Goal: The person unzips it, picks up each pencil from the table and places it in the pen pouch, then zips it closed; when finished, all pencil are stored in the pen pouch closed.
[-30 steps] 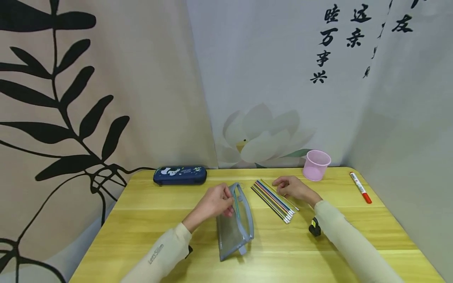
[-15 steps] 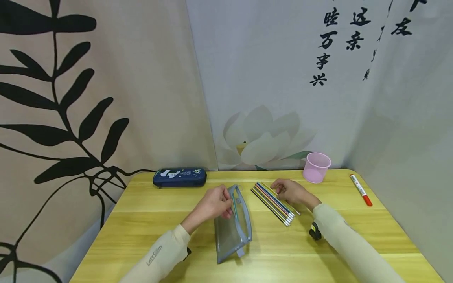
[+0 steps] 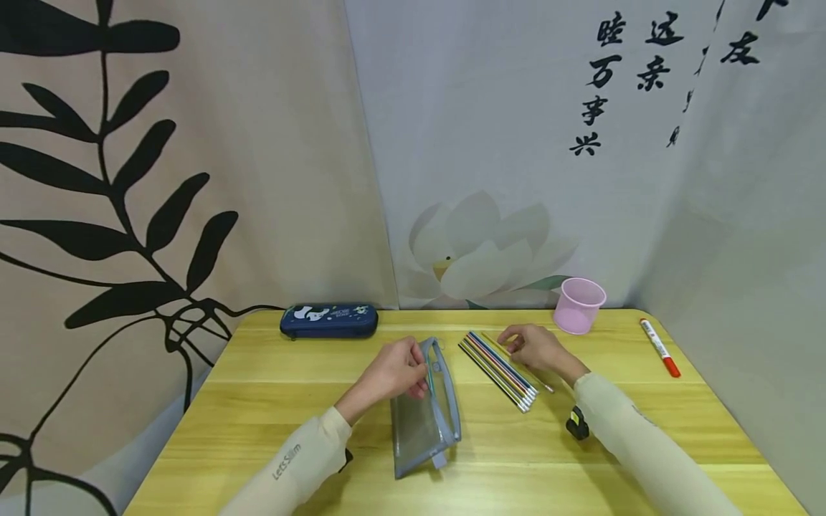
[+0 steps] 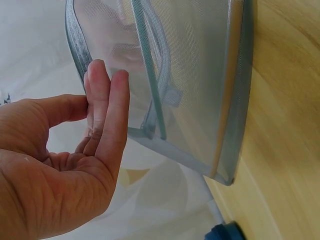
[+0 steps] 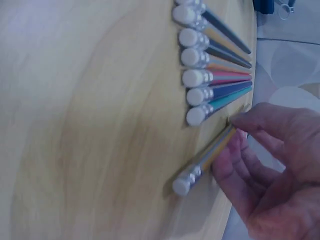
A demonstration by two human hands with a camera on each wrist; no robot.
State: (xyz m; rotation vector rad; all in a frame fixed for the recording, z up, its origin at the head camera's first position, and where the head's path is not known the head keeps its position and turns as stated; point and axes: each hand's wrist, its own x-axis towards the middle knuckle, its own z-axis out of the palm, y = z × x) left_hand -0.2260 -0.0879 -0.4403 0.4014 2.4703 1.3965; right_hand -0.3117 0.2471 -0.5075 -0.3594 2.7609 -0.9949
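Observation:
My left hand point(image 3: 393, 369) pinches the top edge of a grey see-through mesh pencil pouch point(image 3: 413, 433), holding it upright with its mouth facing right. Through the mesh, the left wrist view shows a yellow-orange pencil point(image 4: 229, 95) along one side and a thin green length point(image 4: 147, 70). To the right of the pouch, several pencils point(image 3: 493, 365) lie in a slanting row, white eraser ends toward me. My right hand point(image 3: 538, 349) holds a yellow pencil point(image 5: 212, 154) between thumb and fingers, just right of that row and low over the table; its eraser end sticks out below the hand.
A navy pencil case point(image 3: 329, 321) lies at the table's back left. Behind my right hand stands a pink cup point(image 3: 578, 307), and a white marker with a red cap point(image 3: 660, 347) lies near the right edge. A printed curtain point(image 3: 477, 143) hangs behind the wooden table point(image 3: 258, 416).
The yellow pencil has shifted slightly right, widening its gap from the row, with my right hand's fingers on it. My left hand and the pouch stay nearly still.

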